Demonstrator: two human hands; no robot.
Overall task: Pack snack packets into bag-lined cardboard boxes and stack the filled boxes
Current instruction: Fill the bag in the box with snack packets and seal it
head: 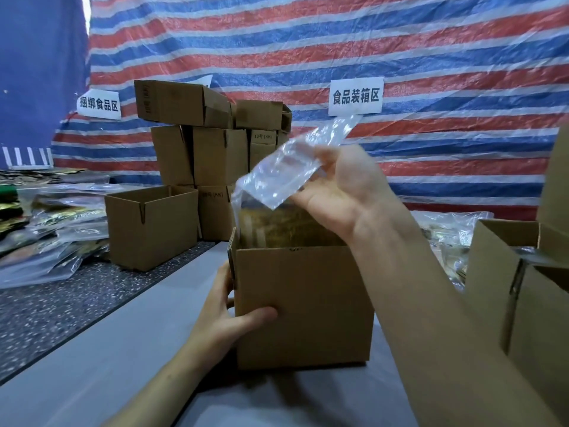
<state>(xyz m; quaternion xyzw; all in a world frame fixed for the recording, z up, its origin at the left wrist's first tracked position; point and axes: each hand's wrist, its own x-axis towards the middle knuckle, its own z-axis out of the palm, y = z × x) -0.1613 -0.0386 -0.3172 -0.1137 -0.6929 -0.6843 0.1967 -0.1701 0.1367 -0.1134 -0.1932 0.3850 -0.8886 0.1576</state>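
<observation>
— Pinching the clear bag (pixel 277 177) by its top, my right hand (pixel 345 192) is holding it up out of the open box (pixel 301 303). My left hand (pixel 224 315) is gripping that box's left corner on the grey table (pixel 107 365).
— What's inside?
— Something brownish, too blurred to name. My forearm is hiding the right edge; another box (pixel 508 288) is running off frame, and stacked boxes (pixel 209 143) are standing behind.

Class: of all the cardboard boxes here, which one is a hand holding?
The nearest box, front and centre: the left hand grips its left corner, and the right hand pinches the clear bag rising from it. It alone is touched by hands.
</observation>
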